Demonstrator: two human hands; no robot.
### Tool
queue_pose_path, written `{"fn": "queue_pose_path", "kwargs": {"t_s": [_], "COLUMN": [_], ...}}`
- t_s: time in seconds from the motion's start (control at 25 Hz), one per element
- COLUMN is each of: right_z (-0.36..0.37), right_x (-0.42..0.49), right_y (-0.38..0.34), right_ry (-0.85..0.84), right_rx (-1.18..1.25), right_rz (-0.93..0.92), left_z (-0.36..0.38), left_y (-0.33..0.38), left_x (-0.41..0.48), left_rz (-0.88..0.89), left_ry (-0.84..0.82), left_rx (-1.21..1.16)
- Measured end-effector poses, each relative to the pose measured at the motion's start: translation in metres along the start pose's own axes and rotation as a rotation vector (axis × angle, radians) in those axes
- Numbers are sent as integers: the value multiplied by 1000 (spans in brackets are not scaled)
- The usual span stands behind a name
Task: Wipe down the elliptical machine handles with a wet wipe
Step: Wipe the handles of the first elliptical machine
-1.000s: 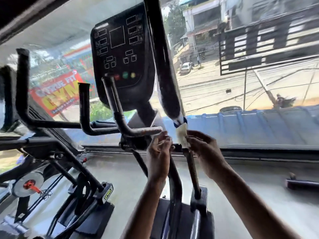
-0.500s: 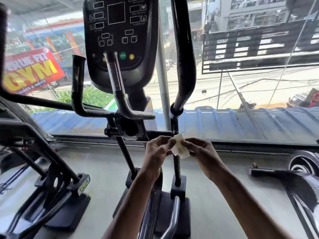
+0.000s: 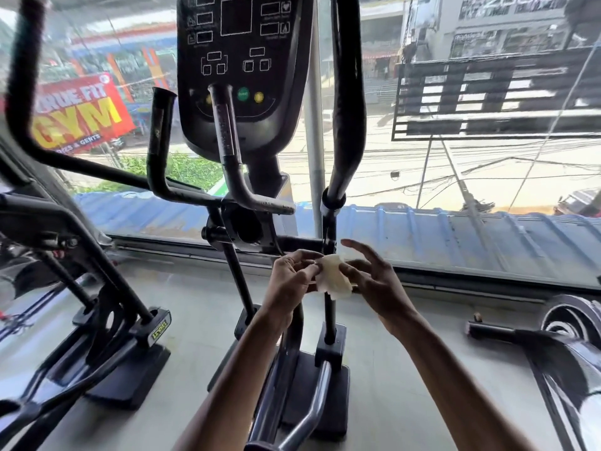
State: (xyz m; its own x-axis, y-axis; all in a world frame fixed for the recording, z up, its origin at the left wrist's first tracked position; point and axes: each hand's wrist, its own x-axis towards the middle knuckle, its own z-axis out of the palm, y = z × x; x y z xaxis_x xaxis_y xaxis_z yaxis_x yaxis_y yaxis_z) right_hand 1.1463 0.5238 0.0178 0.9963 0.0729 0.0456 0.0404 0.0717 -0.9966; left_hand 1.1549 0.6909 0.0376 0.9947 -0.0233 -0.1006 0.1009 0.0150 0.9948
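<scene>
A small crumpled white wet wipe (image 3: 333, 279) is held between my two hands, low in front of the elliptical's right upright. My left hand (image 3: 290, 278) pinches its left edge with fingertips. My right hand (image 3: 374, 281) supports it from the right, thumb on the wipe and the other fingers spread loosely. The long black right handle (image 3: 346, 102) rises above the hands. The short fixed handles (image 3: 227, 151) curve up below the black console (image 3: 240, 60). The wipe is off the handles.
A second elliptical (image 3: 81, 288) stands close on the left. A black machine part with a wheel (image 3: 572, 323) lies at the right. A large window (image 3: 455, 157) runs across just behind the machine. Pedals and base (image 3: 312, 385) are below my arms.
The wipe came off the right handle's lower end and dropped with both hands in front of the upright. My right fingers have spread open. The camera view shifted right.
</scene>
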Motion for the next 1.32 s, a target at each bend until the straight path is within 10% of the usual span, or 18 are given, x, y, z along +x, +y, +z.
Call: {"fn": "queue_pose_path", "kwargs": {"t_s": [0.48, 1.32], "right_z": [-18, -14], "right_x": [6, 11], "right_y": [11, 5], "right_ry": [-53, -42], "right_rx": [-360, -40], "right_rz": [-176, 25], "left_z": [1, -3], "left_y": [4, 4], "left_x": [1, 14], "left_rz": [202, -57], "left_ry": [16, -185], "left_rx": [375, -168]}}
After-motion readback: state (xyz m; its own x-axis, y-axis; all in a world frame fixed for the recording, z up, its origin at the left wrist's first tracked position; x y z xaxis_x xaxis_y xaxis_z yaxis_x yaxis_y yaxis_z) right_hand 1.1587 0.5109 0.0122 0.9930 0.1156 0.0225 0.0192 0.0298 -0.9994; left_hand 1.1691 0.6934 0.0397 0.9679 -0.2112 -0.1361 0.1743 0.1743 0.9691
